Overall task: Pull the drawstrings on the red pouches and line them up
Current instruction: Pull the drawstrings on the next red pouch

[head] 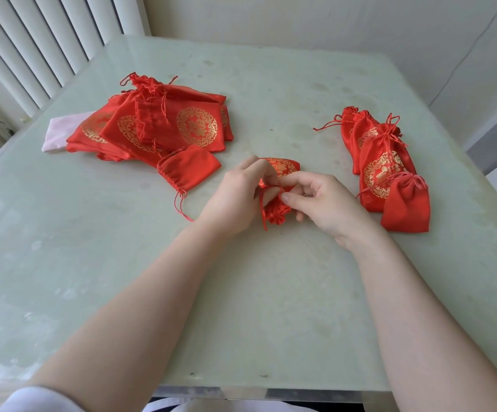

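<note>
Both hands — left hand [238, 191] and right hand [324, 200] — pinch one red pouch [280, 185] mid-table [241, 292], between the loose pile [152, 126] and the cinched row [387, 168] — fingers closed on its gathered neck.

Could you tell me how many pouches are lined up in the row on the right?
4 visible: the plain nearest pouch, a gold-printed pouch behind it, then two overlapping farther back. More may be hidden.

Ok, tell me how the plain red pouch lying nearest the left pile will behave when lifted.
The plain red pouch lies flat and creased, so probably floppy and light. Its sheen suggests slippery fabric. Its loose drawstring would likely dangle.
</note>
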A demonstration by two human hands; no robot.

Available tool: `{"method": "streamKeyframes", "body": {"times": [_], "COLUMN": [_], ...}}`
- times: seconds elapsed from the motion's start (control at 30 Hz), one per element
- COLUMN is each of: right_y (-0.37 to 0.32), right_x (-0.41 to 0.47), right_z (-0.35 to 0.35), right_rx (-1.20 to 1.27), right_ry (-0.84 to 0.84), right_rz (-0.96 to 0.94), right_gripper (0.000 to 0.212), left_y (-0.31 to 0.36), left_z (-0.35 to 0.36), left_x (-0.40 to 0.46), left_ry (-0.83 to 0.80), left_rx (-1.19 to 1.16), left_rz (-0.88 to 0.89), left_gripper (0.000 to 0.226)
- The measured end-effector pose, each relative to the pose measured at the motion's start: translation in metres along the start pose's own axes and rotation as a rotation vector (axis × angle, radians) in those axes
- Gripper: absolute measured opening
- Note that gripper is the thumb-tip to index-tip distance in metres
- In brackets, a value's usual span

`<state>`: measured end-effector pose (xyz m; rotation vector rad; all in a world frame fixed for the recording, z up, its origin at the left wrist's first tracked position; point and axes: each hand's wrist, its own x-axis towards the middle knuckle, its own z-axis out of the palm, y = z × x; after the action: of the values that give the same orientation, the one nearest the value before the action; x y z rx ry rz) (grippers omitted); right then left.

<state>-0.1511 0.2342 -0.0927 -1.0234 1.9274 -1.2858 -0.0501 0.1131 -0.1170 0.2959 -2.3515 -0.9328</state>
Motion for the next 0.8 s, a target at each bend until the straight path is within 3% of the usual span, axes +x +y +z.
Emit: {"method": "streamKeyframes", "body": {"times": [0.2, 0.3, 0.43, 0.63, 0.8], "right_y": [-0.002, -0.003, 0.001, 0.003, 0.004], "right_x": [-0.002, -0.003, 0.000, 0.000, 0.000], "right_z": [-0.003, -0.007, -0.005, -0.008, -0.014], "right_rx": [0.169, 0.202, -0.011, -0.207, -0.516], "right_ry": [-0.090, -0.152, -0.080, -0.053, 0.136], "right_rz": [0.023, 0.023, -0.052, -0.121, -0.347], "right_gripper": [0.021, 0.020, 0.022, 0.025, 0.014], "left_y": [0.005, 0.012, 0.007, 0.008, 0.008], "left_z": [-0.001, -0.004, -0.010, -0.011, -0.010], "left_x": [-0.001, -0.001, 0.000, -0.001, -0.002], "left_ry": [0.052, -0.012, -0.138, -0.172, -0.280], "left_rx": [-0.060, -0.142, -0.180, -0.151, -0.218], "left_rz": [0.009, -0.040, -0.157, -0.125, -0.141], "left_gripper": [0.009, 0.014, 0.021, 0.024, 0.027]}}
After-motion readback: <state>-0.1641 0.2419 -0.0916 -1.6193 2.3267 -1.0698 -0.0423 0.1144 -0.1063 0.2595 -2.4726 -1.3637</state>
